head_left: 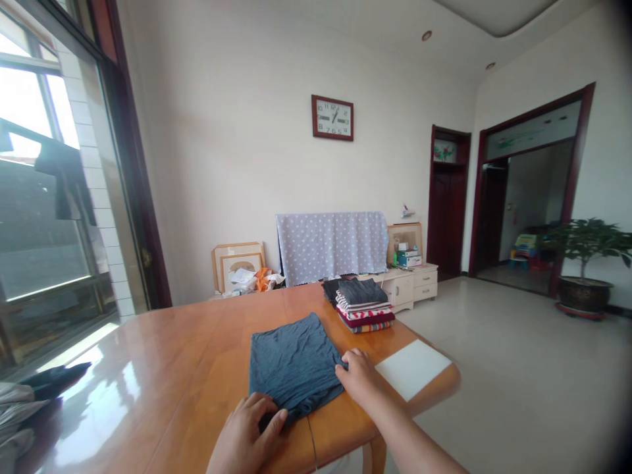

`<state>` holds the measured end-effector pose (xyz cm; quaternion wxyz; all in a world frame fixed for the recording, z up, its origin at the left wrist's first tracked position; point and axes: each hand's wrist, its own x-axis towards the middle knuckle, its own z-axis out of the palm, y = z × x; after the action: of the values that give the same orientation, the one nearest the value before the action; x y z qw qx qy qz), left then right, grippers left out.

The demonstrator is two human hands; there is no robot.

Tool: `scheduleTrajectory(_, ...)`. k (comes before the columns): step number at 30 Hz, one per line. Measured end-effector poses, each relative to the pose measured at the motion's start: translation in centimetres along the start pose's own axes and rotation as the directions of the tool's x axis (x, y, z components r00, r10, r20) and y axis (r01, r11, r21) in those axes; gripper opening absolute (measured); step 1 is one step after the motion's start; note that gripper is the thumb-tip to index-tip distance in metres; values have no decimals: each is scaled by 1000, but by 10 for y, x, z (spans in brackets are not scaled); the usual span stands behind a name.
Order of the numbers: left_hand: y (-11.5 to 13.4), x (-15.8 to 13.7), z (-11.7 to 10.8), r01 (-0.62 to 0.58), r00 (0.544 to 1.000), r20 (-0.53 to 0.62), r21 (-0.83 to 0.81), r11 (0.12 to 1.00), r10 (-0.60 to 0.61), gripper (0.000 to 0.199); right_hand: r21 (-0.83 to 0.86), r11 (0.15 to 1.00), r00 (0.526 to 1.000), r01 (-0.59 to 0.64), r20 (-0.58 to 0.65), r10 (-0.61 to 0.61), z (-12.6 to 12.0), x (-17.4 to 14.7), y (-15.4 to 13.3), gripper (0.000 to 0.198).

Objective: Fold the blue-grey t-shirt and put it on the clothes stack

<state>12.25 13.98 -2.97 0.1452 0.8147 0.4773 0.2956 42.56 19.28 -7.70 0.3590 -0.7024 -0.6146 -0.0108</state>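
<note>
A blue-grey garment, folded into a wrinkled, roughly square shape, lies flat on the wooden table. My left hand is at its near edge, with bent fingers and thumb closed on the cloth there. At the garment's right edge, my right hand pinches the fabric between thumb and fingers. Just beyond the garment sits a stack of folded clothes, dark on top with striped, red-patterned and maroon layers below. The garment's exact kind does not show.
A white sheet lies at the table's right corner, beside my right forearm. Dark and grey clothes are heaped at the far left. Beyond the table stand a white cabinet, a polka-dot cloth cover and a potted plant.
</note>
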Motion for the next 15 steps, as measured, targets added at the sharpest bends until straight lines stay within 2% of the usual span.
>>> scheduleTrajectory(9, 3, -6, -1, 13, 999, -35, -10, 1000, -14, 44, 4, 1000, 999, 29, 35, -29, 4, 0, 7, 9)
scheduleTrajectory(15, -11, -5, 3, 44, 980, -189, -68, 997, -57, 39, 18, 999, 999, 34, 34, -34, 5, 1, 12, 15)
